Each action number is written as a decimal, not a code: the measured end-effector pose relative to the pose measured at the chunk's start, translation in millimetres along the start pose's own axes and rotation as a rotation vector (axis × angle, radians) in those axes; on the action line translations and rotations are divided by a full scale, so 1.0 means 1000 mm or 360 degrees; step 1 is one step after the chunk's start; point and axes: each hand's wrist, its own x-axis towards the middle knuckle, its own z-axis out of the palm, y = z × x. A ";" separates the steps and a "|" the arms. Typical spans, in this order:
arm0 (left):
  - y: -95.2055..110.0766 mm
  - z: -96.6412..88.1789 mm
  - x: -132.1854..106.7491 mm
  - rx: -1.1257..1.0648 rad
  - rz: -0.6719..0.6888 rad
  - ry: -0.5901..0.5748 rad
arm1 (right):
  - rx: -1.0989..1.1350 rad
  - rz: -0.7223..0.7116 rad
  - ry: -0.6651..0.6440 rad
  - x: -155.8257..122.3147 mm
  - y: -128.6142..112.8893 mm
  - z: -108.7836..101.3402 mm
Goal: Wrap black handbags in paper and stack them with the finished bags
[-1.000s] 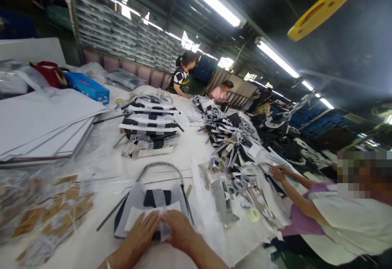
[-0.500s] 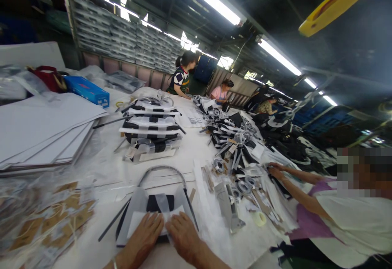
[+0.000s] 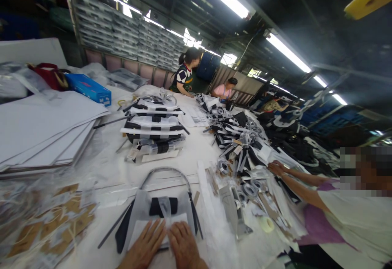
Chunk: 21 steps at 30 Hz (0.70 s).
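In front of me lies a black handbag [image 3: 163,206] partly wrapped in translucent white sheeting, its covered handle [image 3: 165,169] arching away from me. A white sheet [image 3: 137,229] rests across the near part of the bag. My left hand [image 3: 148,238] lies flat on that sheet, fingers stretched forward. Close beside it, my right hand [image 3: 183,240] also presses flat, fingers extended. A translucent strip [image 3: 165,207] runs down the bag's middle toward my fingertips. Black straps [image 3: 114,226] stick out at the bag's left side. The bag's nearest edge is mostly hidden under my hands.
Several wrapped bags [image 3: 154,128] are stacked beyond. Left are white boards [image 3: 45,126], a blue box [image 3: 88,89] and brown tags [image 3: 55,224]. Tape rolls [image 3: 251,187] and a grey tape dispenser [image 3: 234,214] lie right, near a co-worker's hands [image 3: 277,167]. More people work behind.
My fingers are now straighter and flatter on the white sheet, and my right hand's fingers point more directly forward. The view has shifted slightly. The bag stays in place on the table.
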 end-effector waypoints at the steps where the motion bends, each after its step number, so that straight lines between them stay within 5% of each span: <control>1: 0.001 0.003 -0.001 0.0022 0.0009 0.0021 | 0.0018 -0.0015 0.0003 -0.002 0.001 -0.002; 12: 0.013 0.031 -0.001 0.0174 -0.0031 0.0198 | -0.0115 0.0001 0.0027 -0.007 -0.005 0.013; 17: 0.007 0.021 0.006 0.0169 0.0004 0.0257 | -0.0244 -0.0008 0.0061 0.004 -0.011 0.006; 21: -0.006 0.001 0.016 0.0037 0.0100 0.0039 | -0.0263 0.0014 0.0113 0.017 -0.011 -0.010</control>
